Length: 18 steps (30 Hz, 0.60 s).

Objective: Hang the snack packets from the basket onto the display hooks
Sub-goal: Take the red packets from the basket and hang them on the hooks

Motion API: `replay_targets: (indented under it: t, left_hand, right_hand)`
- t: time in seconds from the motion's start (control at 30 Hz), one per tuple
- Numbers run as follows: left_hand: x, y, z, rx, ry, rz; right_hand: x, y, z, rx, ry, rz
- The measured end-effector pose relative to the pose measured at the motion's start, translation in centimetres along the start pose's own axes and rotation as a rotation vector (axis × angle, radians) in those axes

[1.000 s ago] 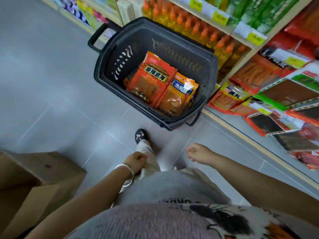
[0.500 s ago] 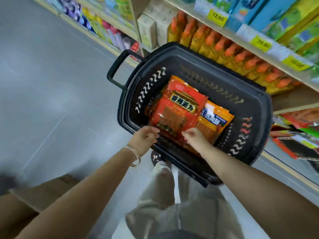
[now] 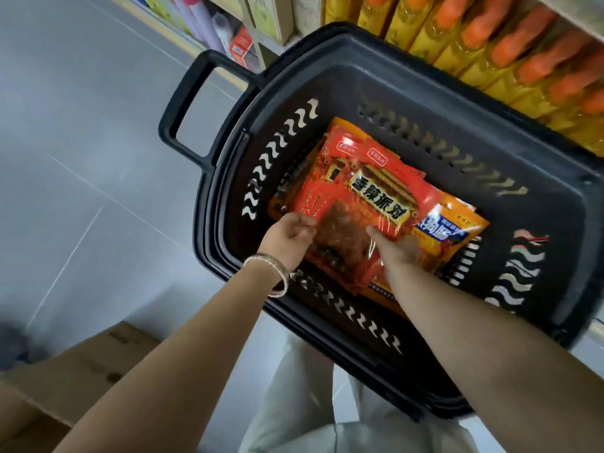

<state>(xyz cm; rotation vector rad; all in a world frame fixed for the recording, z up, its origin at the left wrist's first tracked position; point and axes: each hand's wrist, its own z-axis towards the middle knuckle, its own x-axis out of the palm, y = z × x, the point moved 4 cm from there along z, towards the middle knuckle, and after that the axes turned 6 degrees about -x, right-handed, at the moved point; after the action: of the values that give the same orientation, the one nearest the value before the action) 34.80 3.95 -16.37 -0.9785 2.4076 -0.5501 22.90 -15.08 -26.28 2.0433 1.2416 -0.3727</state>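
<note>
A black plastic basket (image 3: 408, 89) stands on the floor beside the shelves. Inside lies a stack of red snack packets (image 3: 369, 188) with black and yellow lettering, over orange packets (image 3: 454, 233) at the right. Both my hands are down in the basket at the near end of the red stack. My left hand (image 3: 289, 237), a bracelet on its wrist, grips the stack's left near edge. My right hand (image 3: 397, 246) grips its right near edge, thumb on top of the clear window. The display hooks are out of view.
Yellow bottles with orange caps (image 3: 510, 57) fill the shelf just beyond the basket. A brown cardboard box (image 3: 72, 377) sits on the grey tiled floor at the lower left. The basket's handle (image 3: 186, 106) sticks out to the left.
I have bent closer to the basket. Both hands went from hanging by my legs into the basket and took hold of the red packets.
</note>
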Motion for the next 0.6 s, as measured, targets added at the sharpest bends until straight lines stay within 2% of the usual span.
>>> replay_targets:
  t: [0.1,0.2,0.3,0.43,0.53,0.6]
  left_hand:
    - [-0.1,0.0,-0.1,0.003,-0.030,-0.022]
    - [-0.1,-0.1,0.0,-0.023,-0.067,-0.019]
    - [-0.6,-0.4,0.0,-0.081,-0.085,-0.110]
    - [-1.8,-2.9,0.0,-0.140,-0.015,-0.095]
    - [-2.2,-4.4,0.0,-0.181,0.079,-0.064]
    - [-3.1,-4.2,0.5,-0.159,-0.049,0.050]
  right_hand:
    - [-2.8,-1.1,0.1,-0.041,0.027,0.253]
    - [-5.7,-1.0,-0.6,-0.011,0.144,0.316]
    - [-7.7,1.3,-2.2,-0.029,0.337,0.430]
    - [-7.0,4.4,-5.1,-0.083,0.604,0.441]
    - [-4.3,5.7,-7.2,-0.067,0.723,0.374]
    - [-2.4,5.8,-7.7,-0.092,0.724,0.274]
